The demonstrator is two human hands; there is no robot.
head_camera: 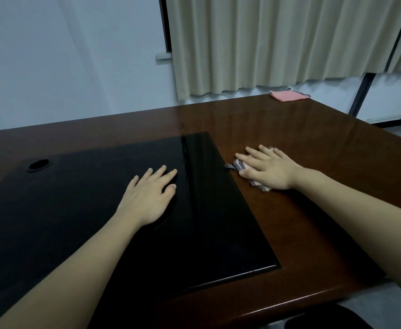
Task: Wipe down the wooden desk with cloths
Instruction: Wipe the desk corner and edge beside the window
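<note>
Right hand: we press our right hand flat on a striped cloth, fingers straight and spread, palm down; nothing is gripped or pinched.
Left hand: our left hand lies flat on the black inlay panel, fingers straight and slightly apart, holding nothing.
Hands together: we keep them apart, the left on the black panel, the right on the wood just past the panel's right edge.
Striped cloth: it lies bunched under our right palm and fingers, showing grey-and-white stripes at the thumb side and below the heel of the hand; one small corner reaches the edge of the black panel.
Wooden desk: the wooden desk is glossy reddish-brown, with the curtain reflected in its far part.
Black inlay panel: set into the desktop, glossy, with a round cable hole near its far left corner.
Pink cloth: a folded pink cloth lies at the desk's far right corner, well apart from both hands.
Curtain: a beige pleated curtain hangs behind the desk, its hem just above the far edge.
Wall: a pale wall fills the left background.
Near edge: a dark rounded shape shows below the desk's near right edge; we cannot tell what it is.
</note>
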